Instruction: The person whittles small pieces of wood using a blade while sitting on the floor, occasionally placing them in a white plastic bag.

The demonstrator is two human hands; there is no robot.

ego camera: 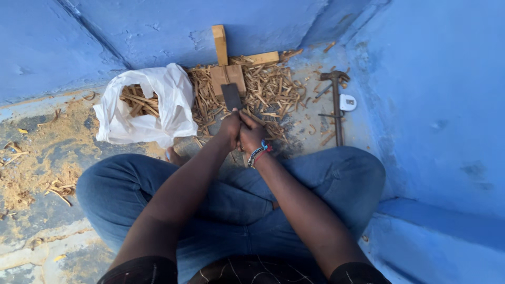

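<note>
Blue walls enclose a chip-strewn floor. Blade (231, 97) rises at twelve o'clock from both fists: left hand (229, 129) and right hand (251, 137), fingers curled tight, steadying it over wood block (228, 77). Bag (142, 108) at ten o'clock; hammer (336, 102) at two.

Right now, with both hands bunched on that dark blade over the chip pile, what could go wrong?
1. The left hand and right hand sit close together on the dark blade; a slip could cut a finger.
2. Wood strips lie loose near the crossed legs; splinters may fly.
3. The hammer lies within knee reach.
</note>
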